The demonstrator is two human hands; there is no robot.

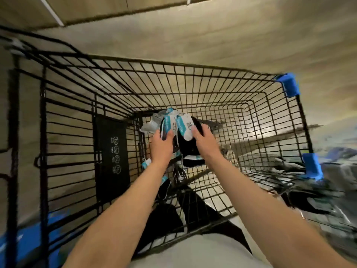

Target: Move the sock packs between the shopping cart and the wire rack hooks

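Both my arms reach down into a black wire shopping cart point(222, 78). My left hand point(161, 147) grips a bundle of sock packs point(168, 122) with white and teal paper labels. My right hand point(204, 141) holds the right side of the same pile, its fingers curled over a black sock pack point(188, 146) with a white label. More black socks with teal tags lie under the hands on the cart's floor. The fingertips are hidden by the packs.
The cart has blue plastic corner bumpers point(288, 85) and a black child-seat flap with white warning icons point(113, 155) on the left. Pale wood-look flooring point(212, 35) surrounds the cart. Dark, blurred goods lie at the right point(318, 190).
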